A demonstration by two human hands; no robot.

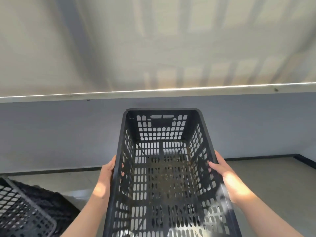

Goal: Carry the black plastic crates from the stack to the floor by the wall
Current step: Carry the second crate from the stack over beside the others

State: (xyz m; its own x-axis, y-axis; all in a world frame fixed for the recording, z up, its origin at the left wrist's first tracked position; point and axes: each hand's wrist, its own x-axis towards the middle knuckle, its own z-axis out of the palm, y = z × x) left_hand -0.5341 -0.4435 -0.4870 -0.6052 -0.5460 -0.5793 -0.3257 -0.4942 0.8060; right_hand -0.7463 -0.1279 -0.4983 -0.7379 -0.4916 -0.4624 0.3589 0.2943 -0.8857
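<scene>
Black plastic crate mid-carry, left hand and right hand fingers clasping side rims; next, lowering toward floor at twelve o'clock wall.

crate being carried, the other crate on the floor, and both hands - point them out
carried crate (162, 115): head view, far rim and wall
floor crate (20, 212): head view, slotted side
left hand (106, 177): head view, back
right hand (227, 175): head view, back

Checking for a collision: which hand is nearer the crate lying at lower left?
Left. The left hand grips the held crate's near side; the right hand its far side.
</scene>
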